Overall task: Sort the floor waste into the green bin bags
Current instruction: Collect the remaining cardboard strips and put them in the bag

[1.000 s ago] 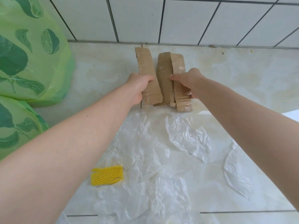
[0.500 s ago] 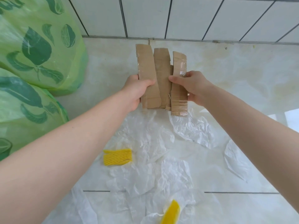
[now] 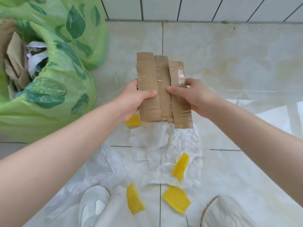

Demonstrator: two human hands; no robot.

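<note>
Three brown cardboard strips [image 3: 162, 82] with clear tape on them are held side by side above the floor. My left hand [image 3: 132, 99] grips their left edge and my right hand [image 3: 195, 97] grips their right edge, thumbs on top. At the left stands an open green bin bag [image 3: 54, 95] with leaf prints, holding cardboard and white paper [image 3: 35, 58]. A second green bin bag [image 3: 78, 25] stands behind it. On the floor lie crumpled white plastic sheets [image 3: 164, 145] and several yellow foam net pieces [image 3: 180, 166].
A white tiled wall [image 3: 196, 7] runs along the back. My two shoes [image 3: 93, 205] show at the bottom edge among the plastic sheets. A bright sunlit patch [image 3: 278, 118] lies on the pale floor tiles at the right.
Both hands have pulled the cardboard strips back from the wall and lifted them, gathered closer together. The view has tilted down and left, showing the open bag, more yellow pieces and my shoes.
</note>
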